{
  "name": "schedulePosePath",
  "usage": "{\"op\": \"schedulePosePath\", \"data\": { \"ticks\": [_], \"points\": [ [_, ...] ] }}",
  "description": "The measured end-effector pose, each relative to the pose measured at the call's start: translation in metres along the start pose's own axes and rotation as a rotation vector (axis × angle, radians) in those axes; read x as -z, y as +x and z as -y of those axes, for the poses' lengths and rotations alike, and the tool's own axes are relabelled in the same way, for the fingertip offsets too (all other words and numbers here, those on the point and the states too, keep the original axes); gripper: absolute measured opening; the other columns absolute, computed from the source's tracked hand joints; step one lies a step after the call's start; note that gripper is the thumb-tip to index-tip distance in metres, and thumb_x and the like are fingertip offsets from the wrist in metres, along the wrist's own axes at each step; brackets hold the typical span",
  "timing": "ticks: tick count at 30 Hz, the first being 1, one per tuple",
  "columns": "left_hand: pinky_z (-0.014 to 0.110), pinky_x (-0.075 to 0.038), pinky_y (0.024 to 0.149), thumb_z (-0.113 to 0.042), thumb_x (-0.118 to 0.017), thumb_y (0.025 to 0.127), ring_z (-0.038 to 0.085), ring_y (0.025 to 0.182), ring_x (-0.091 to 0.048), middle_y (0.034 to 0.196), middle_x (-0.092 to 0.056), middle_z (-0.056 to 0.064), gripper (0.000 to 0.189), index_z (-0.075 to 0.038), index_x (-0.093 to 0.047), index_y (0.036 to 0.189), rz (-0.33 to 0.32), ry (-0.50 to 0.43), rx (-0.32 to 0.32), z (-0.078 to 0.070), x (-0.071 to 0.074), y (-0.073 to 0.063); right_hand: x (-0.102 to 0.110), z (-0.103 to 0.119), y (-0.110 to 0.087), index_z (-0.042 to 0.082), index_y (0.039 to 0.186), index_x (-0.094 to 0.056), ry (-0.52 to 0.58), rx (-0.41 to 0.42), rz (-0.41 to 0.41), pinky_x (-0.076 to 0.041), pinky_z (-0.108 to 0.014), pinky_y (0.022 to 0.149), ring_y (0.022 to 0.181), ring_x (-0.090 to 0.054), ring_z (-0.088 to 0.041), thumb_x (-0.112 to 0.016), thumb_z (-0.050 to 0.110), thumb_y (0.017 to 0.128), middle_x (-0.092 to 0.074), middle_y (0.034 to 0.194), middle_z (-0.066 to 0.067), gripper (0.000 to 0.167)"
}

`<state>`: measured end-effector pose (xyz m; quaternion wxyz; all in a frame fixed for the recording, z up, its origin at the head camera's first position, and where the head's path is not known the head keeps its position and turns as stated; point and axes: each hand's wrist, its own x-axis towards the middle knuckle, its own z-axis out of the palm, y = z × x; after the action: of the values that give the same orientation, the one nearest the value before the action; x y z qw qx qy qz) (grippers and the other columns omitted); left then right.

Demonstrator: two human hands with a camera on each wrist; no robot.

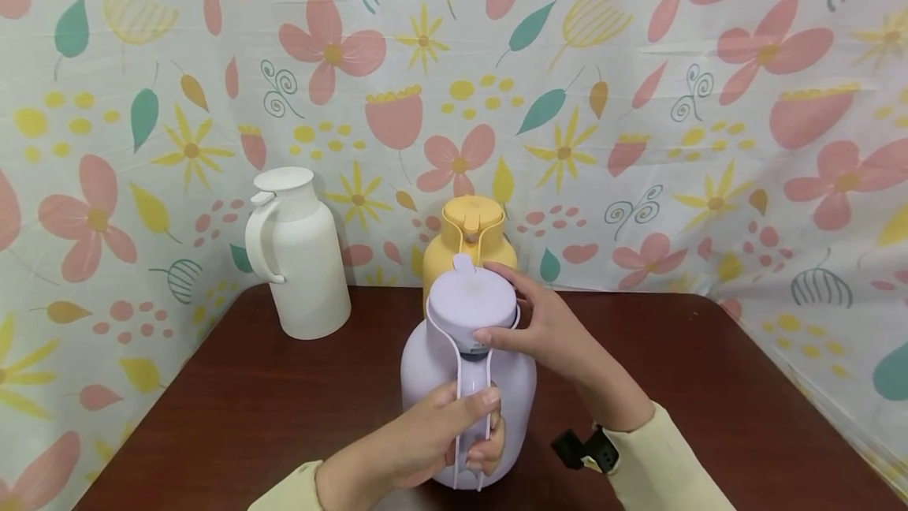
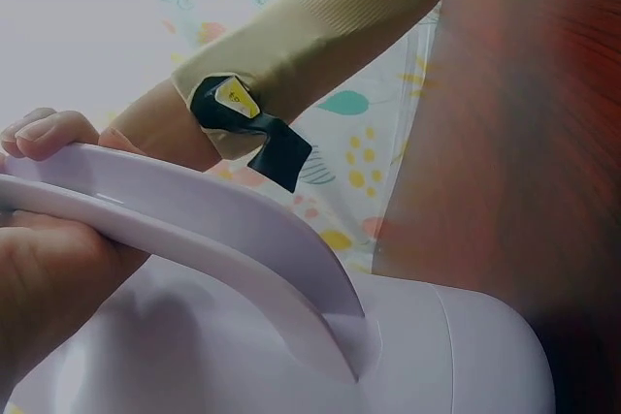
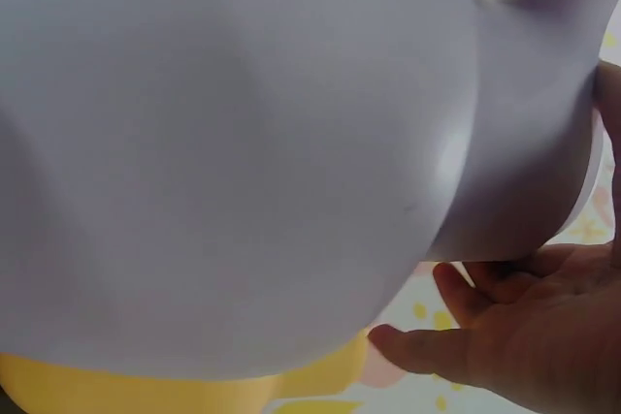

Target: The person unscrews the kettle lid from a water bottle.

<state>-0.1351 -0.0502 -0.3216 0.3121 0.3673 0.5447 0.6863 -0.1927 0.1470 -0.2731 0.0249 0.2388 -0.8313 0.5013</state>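
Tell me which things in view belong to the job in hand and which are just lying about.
In the job:
- Lavender jug
- Its handle, gripped by the left hand
- Its lid, touched by the right hand

Just standing about:
- White jug, off to the left
- Yellow jug, behind the lavender one

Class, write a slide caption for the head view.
Left hand grips the handle of a lilac jug, right hand holds its lid; yellow jug and white jug stand behind.

The right grip (image 3: 539,327) holds the lilac jug (image 3: 233,162), a yellow object (image 3: 136,392) behind.
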Motion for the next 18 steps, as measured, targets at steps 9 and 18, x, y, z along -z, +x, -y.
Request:
{"op": "schedulePosePath", "data": {
  "ticks": [9, 18],
  "points": [
    [0.019, -0.037, 0.067, -0.040, -0.037, 0.110, 0.003, 0.065, -0.044, 0.065, -0.043, -0.012, 0.063, 0.014, -0.027, 0.080, -0.011, 0.003, 0.006, 0.001, 0.000, -0.001, -0.002, -0.010, 0.004, 0.006, 0.152, -0.045, 0.080, 0.088, -0.010, -0.054, -0.026, 0.088, 0.107, -0.061, -0.017, -0.084, 0.022, 0.082, -0.061, 0.135, -0.023, 0.082],
    [0.019, -0.037, 0.066, -0.040, -0.036, 0.110, 0.002, 0.064, -0.043, 0.065, -0.043, -0.012, 0.062, 0.014, -0.027, 0.081, -0.011, -0.017, -0.004, 0.000, 0.001, -0.001, -0.003, -0.016, 0.007, 0.004, 0.152, -0.045, 0.172, 0.120, -0.009, -0.054, -0.023, 0.087, 0.104, -0.062, -0.007, -0.082, 0.017, 0.083, -0.059, 0.134, -0.027, 0.079]
  ]
}}
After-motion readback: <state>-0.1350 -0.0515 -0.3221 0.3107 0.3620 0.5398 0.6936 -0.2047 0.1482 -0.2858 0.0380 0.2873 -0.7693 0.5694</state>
